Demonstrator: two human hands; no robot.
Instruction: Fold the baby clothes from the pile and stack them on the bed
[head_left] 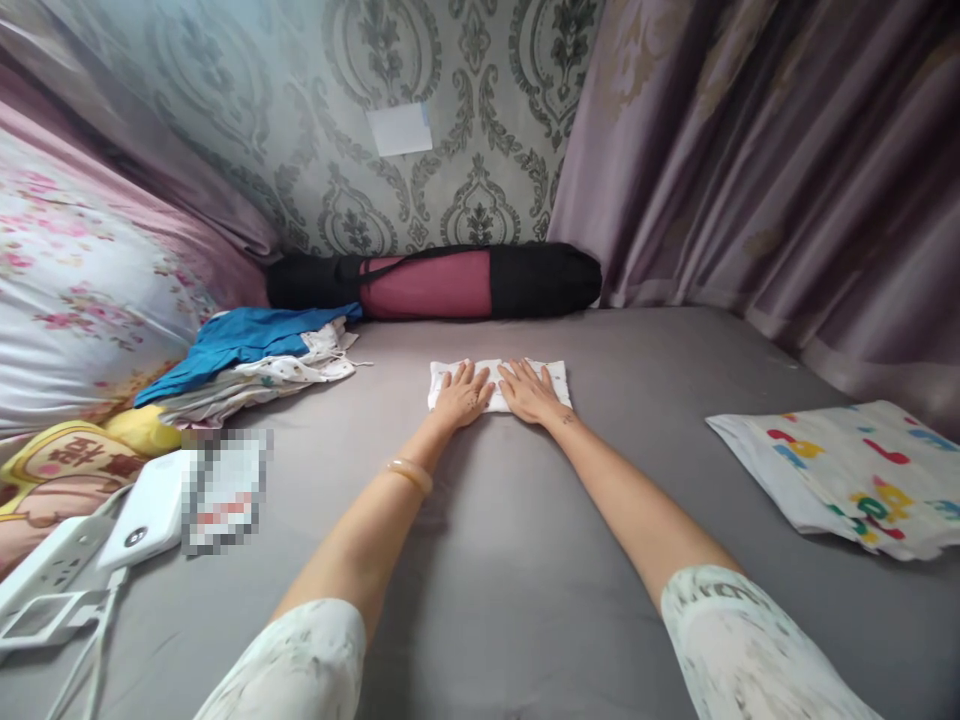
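A small white folded cloth with tiny dark marks lies on the grey bed sheet, well ahead of me. On its left half rests my left hand, palm down with the fingers stretched out. My right hand presses flat on the other half, its fingers spread too. The two hands are close together at the cloth's middle and hide much of it. Neither one grips anything. A pale bangle circles my left forearm.
Blue clothing and patterned garments are piled at left, near a floral pillow. A power strip and white power bank with cables lie closer. Folded colourful fabric sits right. A long black-and-red bag lines the wall.
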